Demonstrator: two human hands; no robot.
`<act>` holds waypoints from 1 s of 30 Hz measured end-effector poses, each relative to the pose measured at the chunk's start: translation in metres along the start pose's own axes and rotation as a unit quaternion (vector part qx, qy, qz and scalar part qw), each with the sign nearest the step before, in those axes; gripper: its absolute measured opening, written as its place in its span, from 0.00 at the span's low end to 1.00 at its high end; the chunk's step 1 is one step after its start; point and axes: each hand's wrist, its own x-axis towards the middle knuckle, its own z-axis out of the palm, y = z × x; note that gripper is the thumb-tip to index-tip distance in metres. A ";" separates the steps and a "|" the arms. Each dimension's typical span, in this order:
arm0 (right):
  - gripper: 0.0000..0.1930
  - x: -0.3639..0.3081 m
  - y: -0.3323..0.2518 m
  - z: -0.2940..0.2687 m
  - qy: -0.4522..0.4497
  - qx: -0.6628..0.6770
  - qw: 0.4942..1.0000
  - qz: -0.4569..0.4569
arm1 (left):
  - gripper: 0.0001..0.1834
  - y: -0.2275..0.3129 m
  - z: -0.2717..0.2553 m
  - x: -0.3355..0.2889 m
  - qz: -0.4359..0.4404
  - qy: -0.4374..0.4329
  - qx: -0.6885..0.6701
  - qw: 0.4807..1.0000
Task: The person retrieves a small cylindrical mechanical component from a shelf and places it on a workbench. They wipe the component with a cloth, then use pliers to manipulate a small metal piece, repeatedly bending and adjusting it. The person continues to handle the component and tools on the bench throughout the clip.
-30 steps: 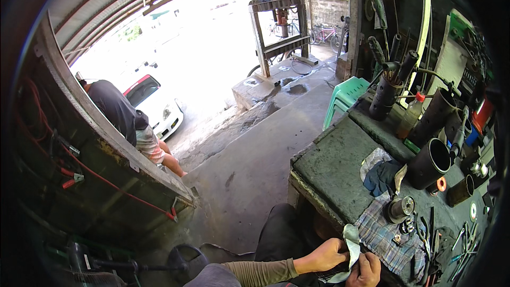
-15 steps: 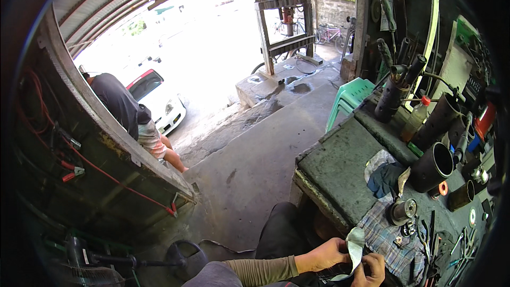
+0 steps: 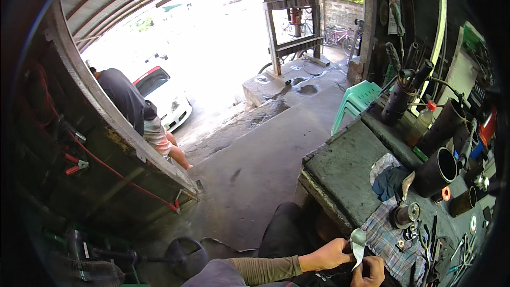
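Note:
Over my lap, beside the near edge of the workbench (image 3: 340,180), both my hands hold a curled strip of pale grey-white sheet (image 3: 358,243); its material is not clear. My left hand (image 3: 328,255) pinches one side of it, thumb and fingers pressed together. On the other side my right hand (image 3: 371,272) has its fingers bent and closed on the lower part. The strip's upper end stands free above the fingers. Just right of it lies a plaid cloth (image 3: 383,229), bearing a round metal part (image 3: 406,214) and small metal pieces.
A dark rag (image 3: 390,182), a black cylinder (image 3: 435,172), a bottle with a red cap (image 3: 422,123) and several hand tools (image 3: 463,252) crowd the bench. Green plastic stools (image 3: 355,103) stand behind it. Beyond are a press frame (image 3: 293,34) and a bent-over person (image 3: 127,101) near a white car.
The whole view has shifted slightly, so the scene sits a little further right. The strip now appears narrower and more upright between my hands, which keep hold of it.

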 end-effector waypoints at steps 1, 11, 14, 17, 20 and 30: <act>0.09 0.001 0.001 -0.001 -0.004 -0.012 1.000 -0.008 | 0.10 0.010 -0.001 -0.002 -0.027 -0.003 0.051 0.998; 0.07 -0.005 0.015 0.001 0.003 0.117 0.993 0.032 | 0.11 -0.024 -0.003 0.006 -0.095 -0.016 -0.177 0.980; 0.07 -0.010 0.016 -0.001 0.007 0.141 0.987 0.076 | 0.11 -0.021 -0.003 0.006 -0.106 -0.038 -0.194 0.974; 0.07 -0.011 0.017 -0.001 0.011 0.180 0.980 0.090 | 0.11 0.005 -0.003 0.002 -0.158 -0.061 -0.194 0.966; 0.09 -0.007 0.014 -0.003 -0.006 0.117 0.992 0.054 | 0.11 -0.018 -0.014 0.006 -0.053 -0.049 -0.042 0.997; 0.09 0.004 -0.001 -0.003 -0.007 -0.001 1.000 0.005 | 0.15 0.025 -0.004 -0.002 -0.005 -0.003 0.128 0.992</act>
